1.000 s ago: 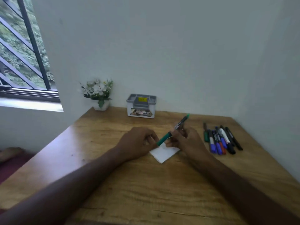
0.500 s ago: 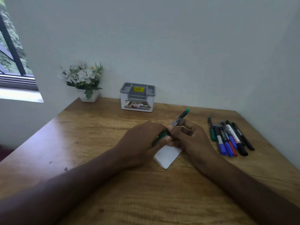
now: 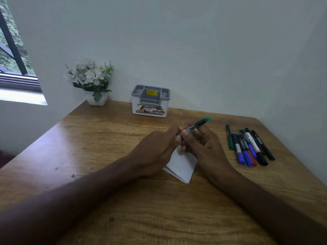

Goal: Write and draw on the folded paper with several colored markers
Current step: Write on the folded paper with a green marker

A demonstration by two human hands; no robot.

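Note:
A folded white paper [image 3: 182,166] lies on the wooden table [image 3: 106,138], partly under both hands. My right hand [image 3: 203,147] grips a black marker with a green end [image 3: 196,125], tilted up and to the right above the paper. My left hand [image 3: 155,151] is closed over the marker's lower end, which it hides, so I cannot see the cap or tip. The two hands touch each other above the paper's far edge.
Several markers [image 3: 247,147] in green, blue, red and black lie in a row to the right of my right hand. A grey and white pen holder [image 3: 150,101] and a white flower pot [image 3: 93,82] stand against the back wall.
My left hand has moved right and closed over the marker's green lower end, which was visible a second ago. The camera view has shifted left and down.

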